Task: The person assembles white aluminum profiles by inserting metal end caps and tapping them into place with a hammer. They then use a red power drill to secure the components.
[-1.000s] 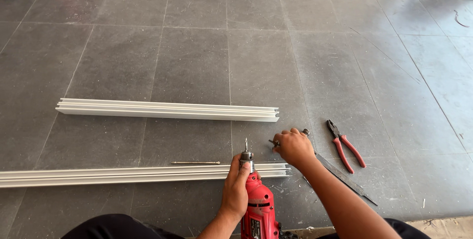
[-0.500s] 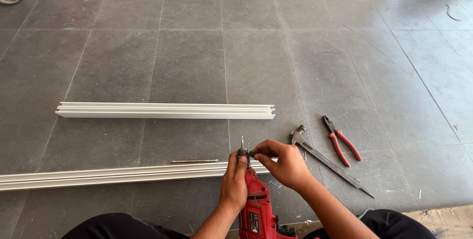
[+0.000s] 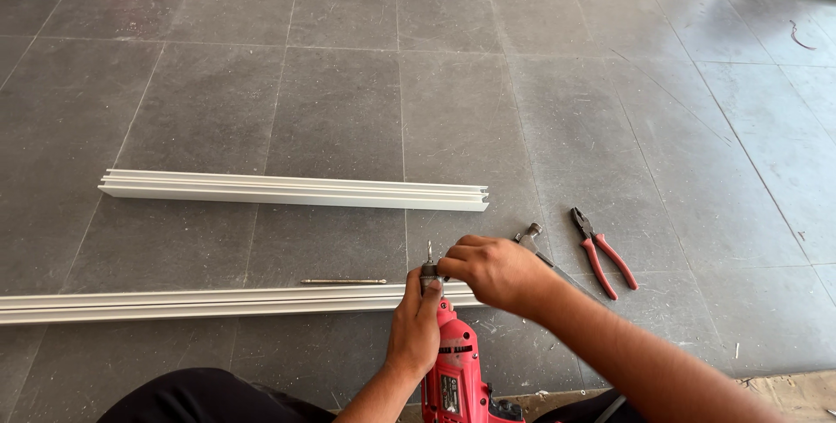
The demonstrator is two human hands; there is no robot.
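Head view: we grip red drill [image 3: 455,371] upright over grey floor [image 3: 331,109]; left hand [image 3: 416,327] wraps chuck, right hand [image 3: 492,273] pinches near bit [image 3: 429,255]. Step, we judge: bit fitting. Next calls for firm chuck tightening. White profiles [image 3: 287,189], pliers [image 3: 603,253] nearby.

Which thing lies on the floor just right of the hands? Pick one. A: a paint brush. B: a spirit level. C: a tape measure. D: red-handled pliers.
D: the red-handled pliers lie on the grey floor tiles, to the right of the right hand working at the chuck of the red drill.
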